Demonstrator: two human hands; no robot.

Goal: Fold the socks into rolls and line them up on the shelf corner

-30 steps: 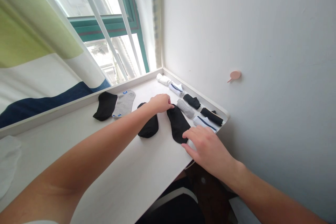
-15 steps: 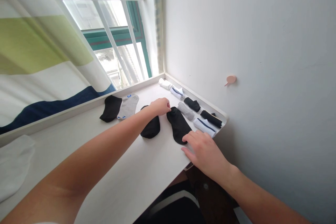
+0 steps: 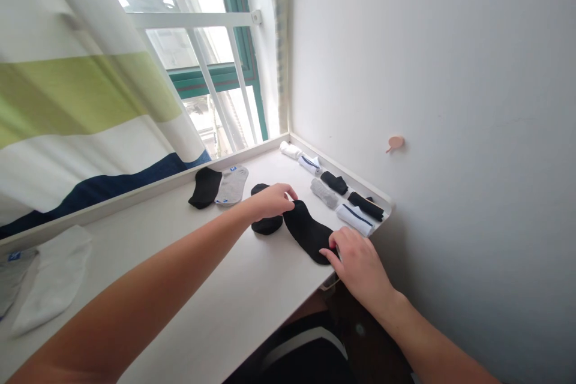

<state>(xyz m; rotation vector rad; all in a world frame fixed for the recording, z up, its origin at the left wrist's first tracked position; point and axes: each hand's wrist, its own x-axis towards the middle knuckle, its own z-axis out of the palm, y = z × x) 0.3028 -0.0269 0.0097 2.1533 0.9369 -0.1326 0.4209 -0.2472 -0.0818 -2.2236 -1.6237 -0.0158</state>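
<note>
A black sock (image 3: 308, 231) stretches between my two hands over the white table near its front edge. My left hand (image 3: 275, 199) pinches the sock's far end. At the near end, my right hand (image 3: 357, 255) grips the fabric between thumb and fingers. Under my left wrist lies another black sock (image 3: 267, 226), partly covered by it. Just beyond the held sock are a rolled grey sock (image 3: 324, 192) and a rolled white sock with a dark stripe (image 3: 354, 219).
More rolled socks (image 3: 333, 182) line the raised rim (image 3: 342, 166) by the wall. Flat black (image 3: 204, 188) and grey (image 3: 231, 185) socks lie near the window side. A white sock (image 3: 56, 276) is at the left. A curtain (image 3: 90, 96) hangs beside the window.
My right hand has closed on the near end of the black sock. The sock has turned and shifted a little towards the table's front edge. The view has swung slightly left.
</note>
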